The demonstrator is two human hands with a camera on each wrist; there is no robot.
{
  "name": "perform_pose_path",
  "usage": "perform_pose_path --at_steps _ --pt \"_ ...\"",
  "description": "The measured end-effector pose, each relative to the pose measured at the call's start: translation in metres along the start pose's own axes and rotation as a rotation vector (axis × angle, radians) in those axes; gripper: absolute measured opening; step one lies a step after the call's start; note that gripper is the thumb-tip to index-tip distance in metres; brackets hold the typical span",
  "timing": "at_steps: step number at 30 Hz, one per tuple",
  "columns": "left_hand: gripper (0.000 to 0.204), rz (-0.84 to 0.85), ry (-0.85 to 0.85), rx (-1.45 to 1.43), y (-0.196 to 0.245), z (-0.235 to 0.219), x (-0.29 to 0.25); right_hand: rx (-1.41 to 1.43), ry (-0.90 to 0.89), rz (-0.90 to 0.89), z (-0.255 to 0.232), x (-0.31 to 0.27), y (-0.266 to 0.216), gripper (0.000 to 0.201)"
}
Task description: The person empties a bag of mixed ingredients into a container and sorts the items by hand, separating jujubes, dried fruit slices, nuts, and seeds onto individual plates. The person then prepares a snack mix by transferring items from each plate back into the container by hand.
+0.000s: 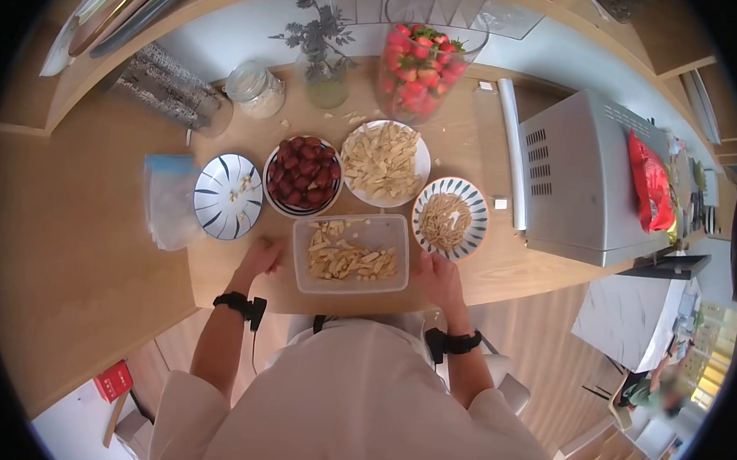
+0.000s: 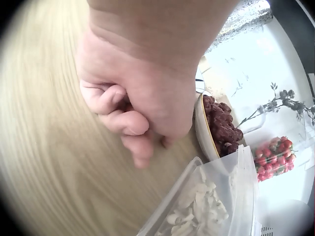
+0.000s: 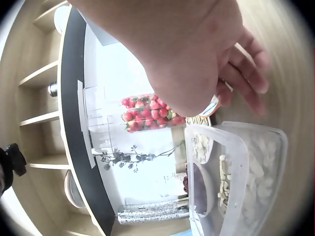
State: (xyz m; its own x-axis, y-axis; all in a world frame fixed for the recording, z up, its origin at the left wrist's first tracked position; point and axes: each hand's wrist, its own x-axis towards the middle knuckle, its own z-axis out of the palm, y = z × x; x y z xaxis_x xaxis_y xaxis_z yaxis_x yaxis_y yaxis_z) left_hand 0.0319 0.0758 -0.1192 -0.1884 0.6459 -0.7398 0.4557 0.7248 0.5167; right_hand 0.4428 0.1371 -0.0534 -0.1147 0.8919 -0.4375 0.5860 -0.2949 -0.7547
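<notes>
A clear plastic box (image 1: 351, 254) with pale sticks inside stands at the table's front edge. Left of it the left hand (image 1: 262, 258) rests by the table, its fingers loosely curled and holding nothing in the left wrist view (image 2: 133, 93). On the box's right side is the right hand (image 1: 440, 281), near the patterned bowl of thin pale pieces (image 1: 449, 219); its fingers hang loosely bent with nothing held in the right wrist view (image 3: 211, 69). Behind the box stand a bowl of dark red fruit (image 1: 302, 176) and a plate of pale pieces (image 1: 384, 163).
A striped plate (image 1: 228, 198) with a few bits and some plastic bags (image 1: 166, 205) lie at the left. Along the back stand a glass jar (image 1: 255, 89), a plant vase (image 1: 324, 80) and a clear container of strawberries (image 1: 420, 76). A grey appliance (image 1: 580, 178) stands right.
</notes>
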Motion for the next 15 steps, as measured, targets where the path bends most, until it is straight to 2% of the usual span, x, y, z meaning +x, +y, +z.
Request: perform_pose_path --at_steps 3,5,6,9,11,12,14,15 --pt "0.069 -0.028 -0.012 -0.015 -0.005 0.0 0.003 -0.016 0.037 -0.02 -0.008 0.004 0.006 0.039" --pt "0.069 -0.039 -0.019 -0.034 -0.005 0.0 0.004 -0.195 0.055 -0.107 -0.017 0.004 0.0 0.034" --pt "0.069 -0.038 -0.018 -0.038 -0.006 0.0 0.004 -0.198 0.044 -0.108 -0.022 0.005 -0.005 0.034" --pt "0.07 -0.05 -0.007 -0.055 0.003 0.0 -0.001 -0.283 -0.01 -0.192 -0.038 0.007 -0.04 0.028" --pt "0.071 -0.058 0.0 -0.065 0.008 -0.001 -0.006 -0.272 -0.052 -0.321 -0.04 0.008 -0.071 0.021" --pt "0.07 -0.057 -0.006 -0.073 0.011 -0.002 -0.008 -0.273 -0.055 -0.32 -0.036 0.009 -0.081 0.021" --pt "0.07 -0.051 -0.012 -0.083 0.012 -0.003 -0.008 -0.374 -0.152 -0.51 -0.021 0.013 -0.098 0.016" --pt "0.07 -0.058 -0.021 -0.089 0.012 -0.003 -0.007 -0.377 -0.151 -0.509 -0.012 0.014 -0.105 0.016"
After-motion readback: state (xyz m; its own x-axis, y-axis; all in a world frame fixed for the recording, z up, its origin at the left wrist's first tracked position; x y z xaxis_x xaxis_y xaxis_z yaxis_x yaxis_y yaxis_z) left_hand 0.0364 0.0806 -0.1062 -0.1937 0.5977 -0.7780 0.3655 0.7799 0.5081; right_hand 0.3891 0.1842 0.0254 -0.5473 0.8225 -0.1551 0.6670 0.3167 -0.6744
